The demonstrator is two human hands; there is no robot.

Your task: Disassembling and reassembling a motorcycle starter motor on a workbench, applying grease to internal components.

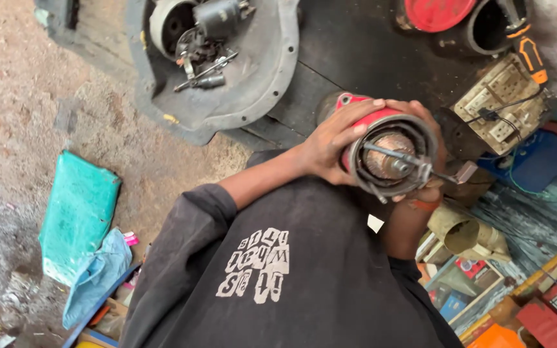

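I hold a red cylindrical motor housing [363, 127] in front of my chest, its open end turned toward me. Inside it shows a copper-coloured armature [385, 151], with thin metal rods and a small bracket [465, 171] crossing the rim. My left hand [329, 143] grips the housing's left side, fingers spread over the red shell. My right hand [430, 122] wraps over the top and right side. An orange band [424, 205] circles that wrist. My dark printed shirt [278, 277] fills the lower frame.
A grey metal cover [262, 77] holding motor parts and bolts lies on the ground ahead. At right are a beige socket board [501, 103], an orange-handled screwdriver [531, 55], a brass cone [462, 235] and cluttered boxes. A teal bag [78, 212] lies at left on dirt.
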